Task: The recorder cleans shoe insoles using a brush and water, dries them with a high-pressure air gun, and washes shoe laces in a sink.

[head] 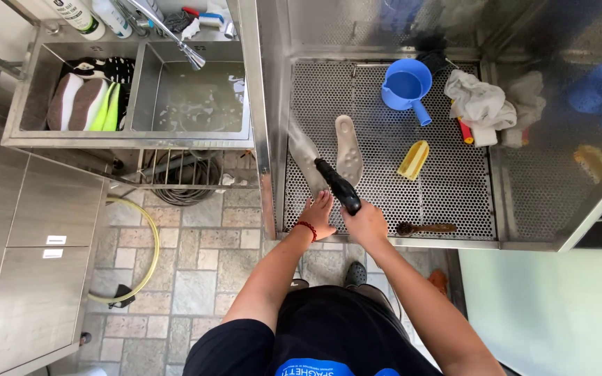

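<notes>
At a steel wash station, the right hand grips a black spray gun — its long axis running diagonally, nozzle aimed up and left at a grey insole. The left hand, fingers spread flat, pins that insole's near end to the perforated tray. A 2nd insole lies just right of the gun, lengthwise away from the person — beyond it, a blue scoop; farther right, a yellow brush.
</notes>
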